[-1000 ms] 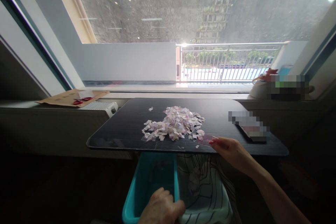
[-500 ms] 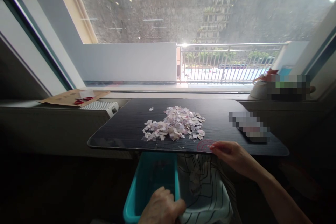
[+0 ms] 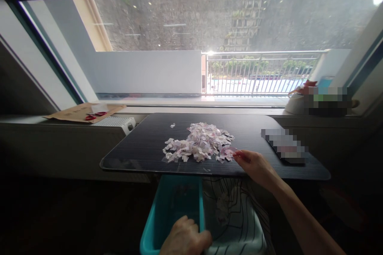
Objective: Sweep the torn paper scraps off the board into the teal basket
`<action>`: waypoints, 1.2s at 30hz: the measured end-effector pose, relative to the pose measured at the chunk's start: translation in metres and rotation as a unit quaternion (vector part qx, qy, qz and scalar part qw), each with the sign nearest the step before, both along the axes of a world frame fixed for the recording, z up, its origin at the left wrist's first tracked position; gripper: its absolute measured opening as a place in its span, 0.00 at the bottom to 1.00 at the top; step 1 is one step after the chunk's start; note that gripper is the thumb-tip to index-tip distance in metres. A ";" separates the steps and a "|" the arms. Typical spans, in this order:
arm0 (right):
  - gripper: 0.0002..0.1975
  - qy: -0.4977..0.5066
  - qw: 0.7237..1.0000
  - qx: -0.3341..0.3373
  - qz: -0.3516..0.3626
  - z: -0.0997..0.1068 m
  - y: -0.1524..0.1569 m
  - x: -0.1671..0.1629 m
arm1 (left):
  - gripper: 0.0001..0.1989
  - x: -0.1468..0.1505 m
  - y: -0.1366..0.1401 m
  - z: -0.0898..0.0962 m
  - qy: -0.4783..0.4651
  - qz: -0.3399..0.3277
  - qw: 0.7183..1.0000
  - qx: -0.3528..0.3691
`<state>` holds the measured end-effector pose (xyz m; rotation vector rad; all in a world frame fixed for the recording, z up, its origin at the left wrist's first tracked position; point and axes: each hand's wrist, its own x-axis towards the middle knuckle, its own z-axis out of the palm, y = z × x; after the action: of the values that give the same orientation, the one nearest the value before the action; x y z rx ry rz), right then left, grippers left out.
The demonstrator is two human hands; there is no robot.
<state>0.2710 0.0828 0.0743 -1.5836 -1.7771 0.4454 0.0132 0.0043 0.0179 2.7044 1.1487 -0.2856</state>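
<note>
A heap of small torn paper scraps lies on the dark folding table. My right hand pinches a thin, see-through pink protractor by its right end, at the near right side of the heap. The protractor overlaps some scraps; whether it touches them I cannot tell. Below the table's front edge stands a teal bin. My left hand is closed over the bin's inner right edge, its fingertips hidden.
A pale striped bag with scraps in it lines the space right of the teal bin. A pixelated flat object rests at the table's right. Red-handled scissors lie on brown paper at the left sill, beside a radiator.
My right hand has moved forward and slightly left, carrying the protractor from the table's front edge to the heap. My left hand stays at the bin.
</note>
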 end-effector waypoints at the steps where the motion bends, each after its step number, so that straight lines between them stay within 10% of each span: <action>1: 0.19 0.001 1.000 -0.004 0.011 -0.001 0.001 -0.003 | 0.07 0.000 0.000 0.000 0.006 0.002 1.000 -0.007; 36: 0.17 0.011 0.999 -0.033 0.022 -0.002 -0.007 -0.018 | 0.09 0.001 -0.009 0.007 -0.022 -0.018 0.998 0.051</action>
<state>0.2527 0.0757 0.0726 -1.5808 -1.7990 0.5447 0.0141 -0.0043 0.0250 2.8080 1.1322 -0.1751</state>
